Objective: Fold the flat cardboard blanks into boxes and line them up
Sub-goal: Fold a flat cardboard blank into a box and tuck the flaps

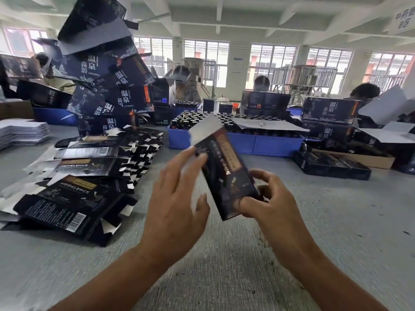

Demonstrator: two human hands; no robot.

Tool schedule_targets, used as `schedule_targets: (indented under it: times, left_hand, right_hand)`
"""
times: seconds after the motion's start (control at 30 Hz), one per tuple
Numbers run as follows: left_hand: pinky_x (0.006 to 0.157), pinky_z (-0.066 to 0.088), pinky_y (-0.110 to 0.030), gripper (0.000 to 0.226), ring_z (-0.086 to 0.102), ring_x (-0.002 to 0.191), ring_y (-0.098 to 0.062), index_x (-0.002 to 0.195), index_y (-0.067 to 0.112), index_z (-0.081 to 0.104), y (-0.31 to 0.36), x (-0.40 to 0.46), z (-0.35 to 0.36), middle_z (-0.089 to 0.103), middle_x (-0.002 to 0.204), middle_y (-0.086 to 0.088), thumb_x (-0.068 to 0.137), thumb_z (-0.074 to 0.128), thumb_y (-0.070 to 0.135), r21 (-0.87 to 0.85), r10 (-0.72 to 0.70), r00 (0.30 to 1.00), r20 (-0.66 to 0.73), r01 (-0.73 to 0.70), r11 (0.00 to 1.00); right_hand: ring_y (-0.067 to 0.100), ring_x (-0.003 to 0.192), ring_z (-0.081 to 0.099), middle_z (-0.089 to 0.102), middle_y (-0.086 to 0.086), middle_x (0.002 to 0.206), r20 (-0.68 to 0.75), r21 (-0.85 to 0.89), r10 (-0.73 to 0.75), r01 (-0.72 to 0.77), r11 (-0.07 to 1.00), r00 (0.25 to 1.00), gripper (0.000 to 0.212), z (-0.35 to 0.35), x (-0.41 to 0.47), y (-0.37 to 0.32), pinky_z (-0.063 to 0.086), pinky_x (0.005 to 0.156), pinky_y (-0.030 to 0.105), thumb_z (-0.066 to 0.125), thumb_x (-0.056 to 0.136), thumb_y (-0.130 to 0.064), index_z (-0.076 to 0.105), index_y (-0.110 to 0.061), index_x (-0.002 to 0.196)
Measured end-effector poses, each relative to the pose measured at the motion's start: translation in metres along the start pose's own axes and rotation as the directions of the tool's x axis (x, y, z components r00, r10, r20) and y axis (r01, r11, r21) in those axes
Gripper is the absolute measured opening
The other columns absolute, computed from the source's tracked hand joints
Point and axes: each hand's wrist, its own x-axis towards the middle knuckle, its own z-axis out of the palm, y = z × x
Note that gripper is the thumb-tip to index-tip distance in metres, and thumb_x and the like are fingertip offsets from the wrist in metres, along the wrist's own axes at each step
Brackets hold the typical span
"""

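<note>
R hand (265,198) pinches dark box (226,176); stacked boxes (116,95) read 温泉苗浴.

The large dark boxes piled up (107,70), far left of and beyond the gripped box, carry white characters 温泉苗浴 on their faces. The same 温泉苗浴 stands on the stacked box at right (329,108), beyond the right hand's grip. A hanging sign (403,17) at upper right reads 中药 with B区 beneath. The gold lettering on the held box (226,173) is too blurred to read.
</note>
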Motion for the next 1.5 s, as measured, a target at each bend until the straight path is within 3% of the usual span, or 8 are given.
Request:
schedule_targets:
  times: [0.13,0.2,0.33,0.47,0.6,1.0,1.17,1.5]
  left_hand:
    - [0.096,0.043,-0.018,0.076,0.051,0.124,0.005,0.150,0.040,0.032,-0.004,0.005,-0.007,0.053,0.138,0.015,0.083,0.060,0.063,-0.489,-0.468,0.862,0.196,0.500,0.715]
    - [0.083,0.052,-0.013,0.069,0.062,0.115,0.001,0.145,0.040,0.040,-0.008,0.007,-0.007,0.066,0.127,0.010,0.082,0.065,0.055,-0.654,-0.472,0.822,0.317,0.550,0.519]
    - [0.075,0.056,-0.015,0.052,0.069,0.105,-0.008,0.129,0.046,0.053,-0.009,0.008,-0.010,0.071,0.118,0.011,0.080,0.072,0.042,-0.735,-0.446,0.841,0.306,0.507,0.451]
    - [0.075,0.060,-0.026,0.062,0.071,0.104,-0.012,0.128,0.052,0.048,-0.006,0.004,-0.011,0.071,0.117,0.011,0.074,0.077,0.038,-0.718,-0.405,0.860,0.310,0.492,0.493]
    - [0.074,0.059,-0.022,0.055,0.069,0.104,-0.008,0.123,0.057,0.053,0.004,0.002,-0.010,0.067,0.118,0.018,0.079,0.075,0.034,-0.692,-0.320,0.896,0.308,0.442,0.570]
    - [0.079,0.051,-0.013,0.021,0.068,0.101,-0.006,0.113,0.038,0.069,0.004,0.001,-0.014,0.071,0.107,0.014,0.095,0.060,0.042,-0.656,-0.295,0.927,0.231,0.372,0.656]
    - [0.088,0.047,-0.009,0.021,0.059,0.120,-0.004,0.110,0.028,0.072,0.009,0.005,-0.017,0.064,0.121,0.018,0.098,0.055,0.034,-0.623,-0.245,0.960,0.139,0.277,0.732]
    - [0.084,0.048,-0.010,0.020,0.063,0.114,-0.009,0.110,0.027,0.071,0.008,0.004,-0.017,0.064,0.119,0.017,0.097,0.055,0.030,-0.604,-0.245,0.962,0.122,0.268,0.751]
  right_hand:
    - [0.002,0.091,0.070,0.074,-0.017,0.100,0.141,-0.025,0.058,-0.055,0.998,0.988,0.068,0.000,0.001,0.002,0.055,0.083,0.033,0.075,0.045,-0.048,0.065,-0.032,0.110]
    - [-0.004,0.092,0.068,0.072,-0.024,0.102,0.231,-0.107,0.077,-0.053,0.993,0.970,0.062,0.002,0.000,0.005,0.051,0.079,0.025,0.081,0.051,-0.044,0.063,-0.035,0.109]
    - [-0.011,0.097,0.065,0.066,-0.035,0.107,0.280,-0.168,0.059,-0.012,0.986,0.958,0.053,0.006,-0.002,0.008,0.054,0.080,0.017,0.087,0.072,-0.038,0.056,-0.045,0.113]
    - [-0.010,0.106,0.064,0.064,-0.034,0.115,0.144,-0.009,-0.065,0.067,0.998,0.987,0.051,0.000,-0.001,0.001,0.055,0.077,0.013,0.072,0.077,-0.053,0.050,-0.052,0.124]
    - [-0.008,0.107,0.064,0.066,-0.031,0.116,0.061,0.106,-0.180,0.173,0.979,0.982,0.040,-0.002,0.000,-0.002,0.052,0.076,0.007,0.068,0.091,-0.030,0.056,-0.053,0.120]
    - [-0.002,0.111,0.064,0.068,-0.023,0.118,0.095,0.079,-0.291,0.284,0.955,0.952,0.026,0.001,-0.006,-0.008,0.051,0.085,0.011,0.057,0.090,-0.046,0.065,-0.049,0.114]
    - [-0.005,0.121,0.058,0.058,-0.030,0.133,0.044,0.111,-0.332,0.326,0.939,0.942,0.025,0.002,-0.007,-0.010,0.053,0.092,0.016,0.062,0.094,-0.028,0.068,-0.039,0.114]
    - [-0.002,0.117,0.061,0.062,-0.025,0.126,0.037,0.145,-0.342,0.334,0.931,0.939,0.049,0.001,-0.012,-0.017,0.051,0.083,0.010,0.064,0.096,-0.014,0.058,-0.054,0.122]
